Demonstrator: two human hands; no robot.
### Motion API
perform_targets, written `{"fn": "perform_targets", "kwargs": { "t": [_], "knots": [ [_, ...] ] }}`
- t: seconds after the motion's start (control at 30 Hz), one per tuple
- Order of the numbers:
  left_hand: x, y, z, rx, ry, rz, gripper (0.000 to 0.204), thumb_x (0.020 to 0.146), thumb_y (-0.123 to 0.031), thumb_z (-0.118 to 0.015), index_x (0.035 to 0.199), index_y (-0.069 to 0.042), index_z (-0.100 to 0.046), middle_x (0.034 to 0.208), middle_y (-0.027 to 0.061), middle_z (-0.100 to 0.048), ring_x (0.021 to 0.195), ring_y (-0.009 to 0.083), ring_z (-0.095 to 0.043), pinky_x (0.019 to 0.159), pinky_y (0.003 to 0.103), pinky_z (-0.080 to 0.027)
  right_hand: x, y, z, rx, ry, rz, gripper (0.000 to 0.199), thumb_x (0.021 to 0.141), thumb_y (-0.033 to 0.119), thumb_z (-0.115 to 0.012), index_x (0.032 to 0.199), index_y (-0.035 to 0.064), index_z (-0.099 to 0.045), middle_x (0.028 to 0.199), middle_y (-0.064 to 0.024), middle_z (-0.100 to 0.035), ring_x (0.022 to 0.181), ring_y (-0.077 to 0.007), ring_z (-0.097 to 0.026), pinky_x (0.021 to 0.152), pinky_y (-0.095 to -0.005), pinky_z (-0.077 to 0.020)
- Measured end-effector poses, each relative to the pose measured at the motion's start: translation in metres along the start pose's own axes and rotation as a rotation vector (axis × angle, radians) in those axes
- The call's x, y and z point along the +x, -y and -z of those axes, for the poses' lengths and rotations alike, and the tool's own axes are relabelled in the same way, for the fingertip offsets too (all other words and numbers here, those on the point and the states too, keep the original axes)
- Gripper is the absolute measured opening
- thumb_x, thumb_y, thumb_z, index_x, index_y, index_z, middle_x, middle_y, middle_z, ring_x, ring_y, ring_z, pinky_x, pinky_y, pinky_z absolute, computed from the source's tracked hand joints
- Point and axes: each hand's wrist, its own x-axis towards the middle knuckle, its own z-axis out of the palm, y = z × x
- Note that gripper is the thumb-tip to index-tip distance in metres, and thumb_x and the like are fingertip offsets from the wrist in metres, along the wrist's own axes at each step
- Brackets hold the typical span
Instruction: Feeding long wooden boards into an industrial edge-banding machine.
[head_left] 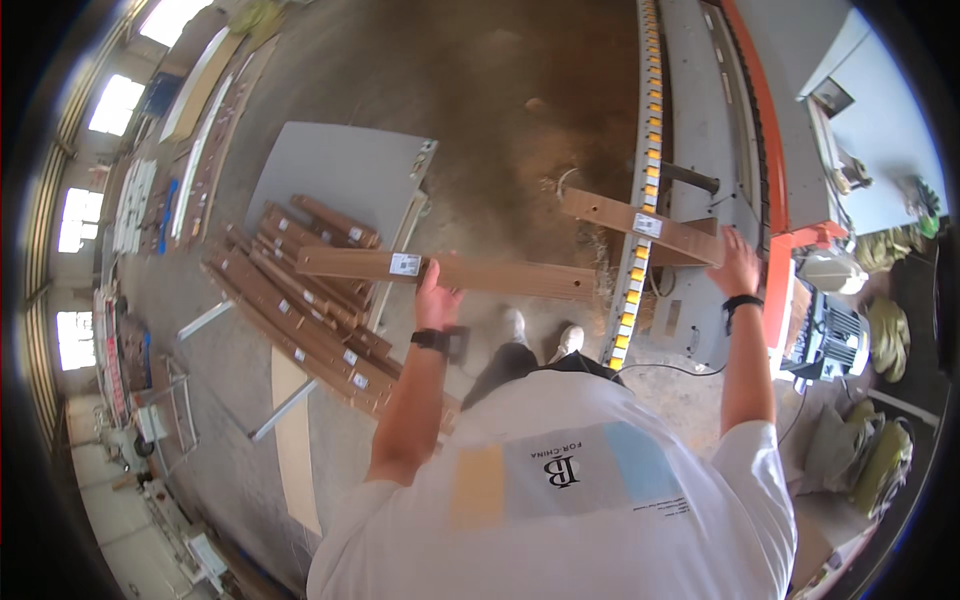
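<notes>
Left forearm angled forward, the left hand (438, 293) grasps a long, flat brown wooden board (515, 277) that spans toward a white machine track with yellow blocks (653, 160); the right arm reaches farther out, the right hand (738, 265) at the end of a shorter brown wooden board (607, 212) crossing the track, its grip impossible to tell; brown labelled boards (300, 290) lie piled at left; bright windows (76, 222) line the grey-floored workshop.

The left plank (500, 276) — long, brown, white-labelled — is held nearly crosswise, while the right plank (614, 214), shorter-looking, also brown and labelled, lies slanted across the rail (651, 140).
</notes>
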Motion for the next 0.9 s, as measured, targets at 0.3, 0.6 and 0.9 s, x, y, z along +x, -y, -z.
{"fn": "perform_targets", "kwargs": {
  "t": [0.3, 0.6, 0.9],
  "knots": [
    [-0.019, -0.014, 0.018, 0.034, -0.069, -0.081, 0.038, 0.103, -0.034, -0.057, 0.130, -0.009, -0.054, 0.134, 0.0087, -0.062, 0.114, 0.0230, -0.062, 0.093, 0.041, -0.055, -0.007, 0.016, -0.014, 0.250, 0.180, -0.004, 0.067, 0.067, 0.026, -0.084, 0.128, 0.0115, -0.062, 0.126, -0.0093, -0.064, 0.117, -0.0316, -0.060, 0.100, -0.0407, -0.0504],
    [-0.005, 0.045, -0.008, 0.191, 0.056, 0.133, 0.058, 0.105, -0.056, -0.038, 0.141, -0.013, -0.048, 0.132, 0.0095, -0.061, 0.115, 0.0248, -0.063, 0.090, 0.045, -0.055, -0.040, 0.230, 0.028, 0.550, 0.116, 0.238, 0.068, 0.072, 0.038, -0.083, 0.128, 0.0048, -0.063, 0.125, -0.0149, -0.065, 0.111, -0.0345, -0.065, 0.094, -0.0412, -0.0533],
    [0.039, 0.044, 0.022, -0.115, 0.068, 0.181, 0.035, 0.102, -0.041, -0.058, 0.118, -0.010, -0.059, 0.115, 0.0073, -0.067, 0.105, 0.0224, -0.065, 0.090, 0.041, -0.054, -0.050, 0.342, 0.012, 0.355, 0.321, 0.434, 0.080, 0.072, 0.043, -0.081, 0.139, 0.0100, -0.052, 0.125, -0.0161, -0.064, 0.107, -0.0356, -0.065, 0.087, -0.0451, -0.0547]
  ]
}}
